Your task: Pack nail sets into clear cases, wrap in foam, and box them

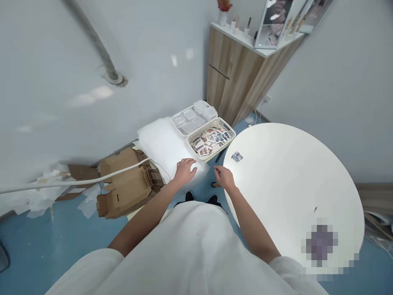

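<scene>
My left hand (184,171) hovers by the edge of a white foam-like sheet stack (168,141), its thumb apart from the loosely bent fingers and nothing in it. My right hand (225,178) is at the left rim of the round white table (285,172), its fingers curled in. A small dark spot shows at those fingers; what they hold, if anything, is too small to name. Beyond my hands, a white basket (225,144) holds many printed cards or stickers (208,141). One small printed piece (237,156) lies on the table near its left edge.
Behind the basket, a second white tray (175,123) holds clear plastic boxes (190,114). Flattened cardboard (132,180) lies at left, crossed by a white cable (123,170). A wooden cabinet (236,69) stands in the corner. A blurred patch (321,243) covers the table's near right.
</scene>
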`<control>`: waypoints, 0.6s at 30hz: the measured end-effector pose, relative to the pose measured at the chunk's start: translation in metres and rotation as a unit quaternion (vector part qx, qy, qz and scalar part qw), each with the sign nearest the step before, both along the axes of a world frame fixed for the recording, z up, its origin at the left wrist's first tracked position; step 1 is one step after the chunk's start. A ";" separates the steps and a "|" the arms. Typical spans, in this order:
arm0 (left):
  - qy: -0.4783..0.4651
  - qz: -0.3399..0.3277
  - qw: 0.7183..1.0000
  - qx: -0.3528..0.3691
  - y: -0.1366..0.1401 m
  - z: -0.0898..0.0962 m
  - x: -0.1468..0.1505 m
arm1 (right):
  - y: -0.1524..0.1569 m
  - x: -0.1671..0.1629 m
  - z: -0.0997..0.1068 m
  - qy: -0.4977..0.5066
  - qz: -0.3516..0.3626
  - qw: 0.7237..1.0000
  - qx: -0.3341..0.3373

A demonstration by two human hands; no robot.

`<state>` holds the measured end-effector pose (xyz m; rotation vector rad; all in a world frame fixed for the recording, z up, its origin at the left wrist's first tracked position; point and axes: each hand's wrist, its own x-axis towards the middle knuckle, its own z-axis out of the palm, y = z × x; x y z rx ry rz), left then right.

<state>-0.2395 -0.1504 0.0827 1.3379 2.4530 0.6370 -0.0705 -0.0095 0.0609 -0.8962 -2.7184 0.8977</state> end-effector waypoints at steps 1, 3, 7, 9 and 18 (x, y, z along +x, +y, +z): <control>0.002 0.010 1.000 0.003 -0.008 0.001 -0.009 | -0.002 -0.012 0.003 0.002 -0.001 1.000 0.005; 0.002 0.033 0.999 0.012 -0.024 0.003 -0.027 | -0.010 -0.036 0.011 0.003 0.005 1.000 0.017; -0.001 0.055 0.998 0.032 -0.042 0.004 -0.055 | -0.028 -0.066 0.023 -0.017 0.044 0.996 0.069; -0.004 0.052 0.998 0.036 -0.044 0.006 -0.066 | -0.034 -0.074 0.027 -0.037 0.056 0.993 0.098; -0.039 0.079 0.996 0.013 -0.021 0.012 -0.109 | -0.012 -0.104 0.033 -0.072 0.038 0.989 0.123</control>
